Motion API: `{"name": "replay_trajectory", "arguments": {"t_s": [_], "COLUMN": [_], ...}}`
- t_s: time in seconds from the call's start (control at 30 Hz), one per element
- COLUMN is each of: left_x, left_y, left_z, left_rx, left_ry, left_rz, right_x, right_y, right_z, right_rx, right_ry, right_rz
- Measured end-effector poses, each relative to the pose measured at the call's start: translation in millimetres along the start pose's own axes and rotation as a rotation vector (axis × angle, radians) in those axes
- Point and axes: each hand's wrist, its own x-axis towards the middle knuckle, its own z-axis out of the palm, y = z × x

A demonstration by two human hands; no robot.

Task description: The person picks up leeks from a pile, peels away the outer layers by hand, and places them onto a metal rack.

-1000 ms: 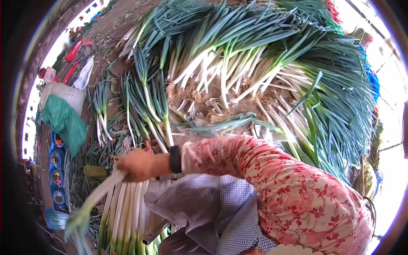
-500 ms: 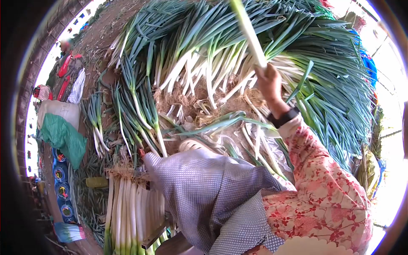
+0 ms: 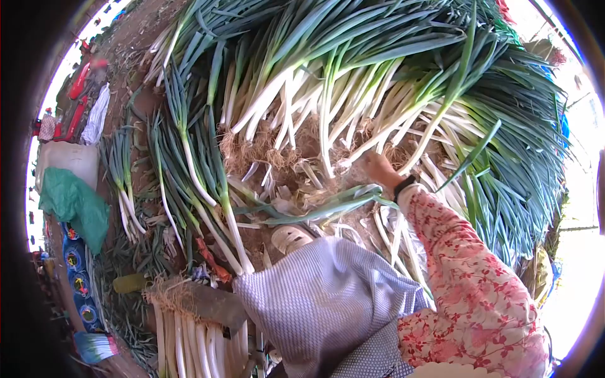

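My right hand (image 3: 380, 170), with a dark band at its wrist, reaches down beside the root ends of the leek pile (image 3: 302, 94). Its fingertips are blurred and partly hidden, so whether they touch a stalk does not show. Just right of the hand, a long leek (image 3: 432, 129) slants up over the others. Loose leaves and peelings (image 3: 340, 205) lie below the hand. Nothing of my left hand is visible. At lower left, a bunch of leeks (image 3: 195, 343) has its roots upward, with a flat grey-brown piece (image 3: 217, 304) across it.
Checked cloth (image 3: 328, 296) covers my lap, and a light shoe (image 3: 291, 239) pokes out beyond it. Smaller leeks (image 3: 189, 170) lie to the left. A green plastic bag (image 3: 75, 205) hangs over a whitish container (image 3: 69, 165) at far left.
My right hand has come down and slightly left; the leek it held upright is no longer in it. The lap cloth has shifted, uncovering the flat piece over the lower bunch.
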Motion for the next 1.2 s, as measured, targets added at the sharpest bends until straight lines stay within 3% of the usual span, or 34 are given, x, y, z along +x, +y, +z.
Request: {"name": "replay_trajectory", "arguments": {"t_s": [0.17, 0.2, 0.23, 0.27, 0.33, 0.37, 0.47, 0.57, 0.67, 0.77, 0.8, 0.9, 1.03, 1.07, 1.17, 1.2], "left_x": [22.8, 27.5, 30.2, 32.9, 40.0, 43.1, 50.4, 54.5, 58.0, 62.6, 63.3, 65.2, 64.1, 62.8, 63.1, 62.5], "left_y": [20.1, 24.0, 27.0, 30.9, 37.0, 40.3, 46.4, 50.9, 55.6, 60.6, 60.5, 59.5, 59.1, 57.9, 57.0, 55.2], "left_z": [16.9, 19.3, 21.2, 24.4, 31.2, 33.6, 39.2, 44.2, 49.7, 54.1, 54.9, 55.9, 57.6, 57.3, 57.4, 56.1], "left_rx": [-0.007, -0.011, -0.011, -0.009, -0.013, -0.013, -0.013, -0.010, -0.020, -0.021, -0.021, -0.021, -0.024, -0.025, -0.029, -0.035], "left_ry": [-0.014, -0.013, -0.014, -0.017, -0.028, -0.035, -0.054, -0.052, -0.061, -0.074, -0.077, -0.081, -0.074, -0.076, -0.084, -0.081], "left_rz": [-0.018, -0.022, -0.027, -0.036, -0.040, -0.042, -0.051, -0.057, -0.069, -0.074, -0.074, -0.081, -0.096, -0.102, -0.093, -0.091], "right_x": [89.5, 95.8, 112.4, 131.5, 147.5, 145.1, 174.6, 228.1, 240.9, 243.1, 242.5, 239.5, 240.9, 240.3, 219.7, 224.4], "right_y": [-18.1, -29.0, -35.5, -39.8, -64.5, -88.6, -84.2, -49.1, -25.0, -17.7, -19.8, -33.4, -24.5, -17.8, -23.4, 8.2], "right_z": [84.0, 102.2, 111.5, 118.5, 123.7, 115.1, 122.8, 113.4, 95.4, 86.9, 85.2, 105.3, 99.1, 100.0, 80.3, 91.5], "right_rx": [-0.050, -0.063, 0.001, -0.152, 0.112, 0.525, 0.297, -0.026, 0.116, 0.461, 0.343, -0.130, 0.483, 0.644, 0.487, 0.502], "right_ry": [-0.070, 0.115, 0.012, -0.146, -0.314, -0.314, -0.193, 0.355, 0.211, 0.212, 0.219, 0.629, 0.115, 0.091, 0.034, 0.072], "right_rz": [0.034, 0.109, 0.198, 0.018, 0.007, 0.180, 0.095, 0.421, 0.514, 0.552, 0.561, 0.500, 0.593, 0.560, 0.550, 0.466]}}
